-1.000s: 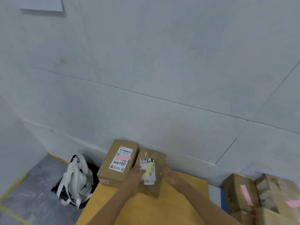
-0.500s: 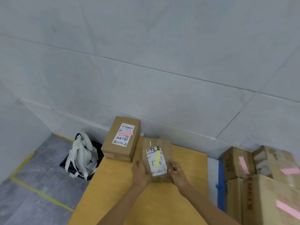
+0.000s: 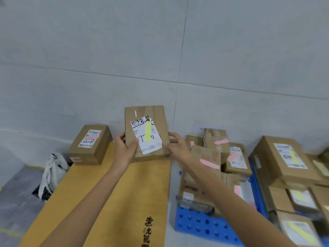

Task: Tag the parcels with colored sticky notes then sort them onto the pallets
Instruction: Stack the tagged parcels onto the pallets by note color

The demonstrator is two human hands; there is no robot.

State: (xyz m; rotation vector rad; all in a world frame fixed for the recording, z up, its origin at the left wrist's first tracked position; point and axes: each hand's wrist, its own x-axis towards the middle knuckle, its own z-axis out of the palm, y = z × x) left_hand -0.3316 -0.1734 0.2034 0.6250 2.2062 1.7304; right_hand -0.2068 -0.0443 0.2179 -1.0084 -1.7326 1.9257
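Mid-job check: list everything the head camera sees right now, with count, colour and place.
held parcel: one, brown cardboard with a white label, lifted above the far end of the cardboard sheet
yellow sticky note: one, yellow, on the held parcel's label
pink-tagged parcel: one, brown, on the sheet's far left corner
cardboard sheet: one, tan with black print, lying flat, centre
blue pallet: one, blue, right of the sheet
pink-tagged pile: several parcels, brown, on the blue pallet
yellow-tagged pile: several parcels, brown, far right
bag: one, white, on the grey floor, left
left hand: grips the held parcel's left edge
right hand: grips its right edge
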